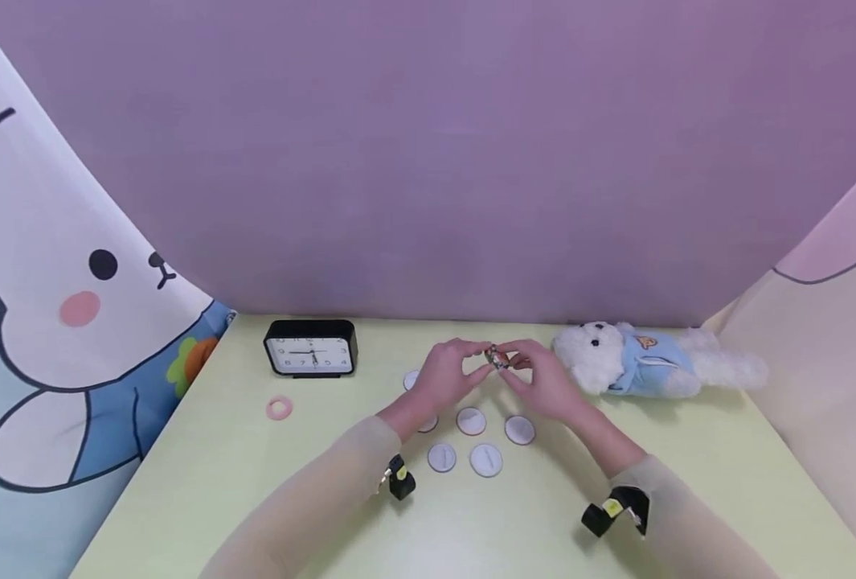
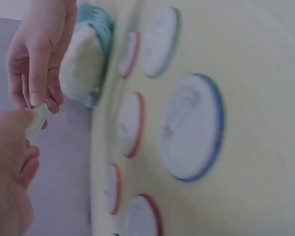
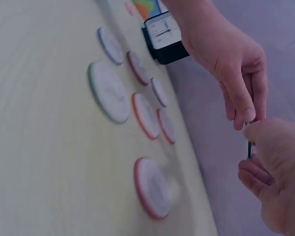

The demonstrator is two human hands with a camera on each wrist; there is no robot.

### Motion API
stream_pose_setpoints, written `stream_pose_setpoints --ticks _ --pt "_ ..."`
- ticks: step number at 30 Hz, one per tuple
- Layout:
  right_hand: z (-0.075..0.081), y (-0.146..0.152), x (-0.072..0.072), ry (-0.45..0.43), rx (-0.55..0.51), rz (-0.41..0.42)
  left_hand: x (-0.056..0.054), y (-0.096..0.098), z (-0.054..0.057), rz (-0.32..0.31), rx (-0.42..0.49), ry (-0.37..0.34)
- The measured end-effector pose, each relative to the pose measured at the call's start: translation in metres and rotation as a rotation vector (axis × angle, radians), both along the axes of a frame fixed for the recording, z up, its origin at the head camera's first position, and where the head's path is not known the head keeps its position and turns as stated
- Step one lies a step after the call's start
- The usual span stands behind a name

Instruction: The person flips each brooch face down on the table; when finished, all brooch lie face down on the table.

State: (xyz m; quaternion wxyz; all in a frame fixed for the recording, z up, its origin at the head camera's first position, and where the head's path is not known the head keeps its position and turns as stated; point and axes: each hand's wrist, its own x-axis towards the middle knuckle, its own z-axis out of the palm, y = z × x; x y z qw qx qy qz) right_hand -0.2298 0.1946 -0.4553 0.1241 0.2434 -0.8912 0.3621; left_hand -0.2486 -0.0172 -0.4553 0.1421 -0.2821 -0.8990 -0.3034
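My left hand [image 1: 444, 376] and right hand [image 1: 549, 384] meet above the table, pinching a small round pin badge [image 1: 498, 357] between thumbs and fingers. Its colourful side shows in the head view, while the left wrist view catches the pale back [image 2: 38, 119]. In the right wrist view it is almost edge-on, partly hidden by the fingers. Below the hands lie several more round badges, white backs up, such as one with a blue rim [image 2: 192, 129], one with a green rim [image 3: 108, 92] and one with a red rim [image 3: 153, 189]. A pin shows faintly on the blue-rimmed back.
A black alarm clock [image 1: 310, 349] stands at the back left, with a pink ring [image 1: 279, 408] in front of it. To the right lies a white plush dog [image 1: 652, 360] in blue clothes. A purple wall [image 1: 435, 161] rises behind the pale yellow table [image 1: 203, 490].
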Motion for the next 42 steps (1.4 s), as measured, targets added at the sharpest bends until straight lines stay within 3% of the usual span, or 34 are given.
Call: stream_pose_setpoints --ticks 6,12,18,27,32,42 --pt "0.019 0.001 0.007 -0.061 -0.194 0.080 0.013 -0.003 0.015 -0.005 0.203 0.105" --pt "0.033 -0.003 0.005 -0.016 -0.282 0.007 0.018 -0.005 0.029 -0.046 0.309 0.164" --pt "0.037 0.000 0.007 -0.085 -0.323 -0.056 0.018 0.001 0.028 -0.050 0.261 0.127" --pt "0.014 0.002 0.009 -0.171 -0.285 -0.032 0.017 0.003 0.014 -0.031 0.145 -0.016" --pt "0.004 0.006 0.009 -0.184 -0.206 -0.012 0.013 0.003 0.007 -0.026 0.057 -0.074" --pt "-0.019 0.011 0.008 -0.064 0.085 -0.010 0.006 0.008 -0.013 -0.044 -0.111 -0.160"
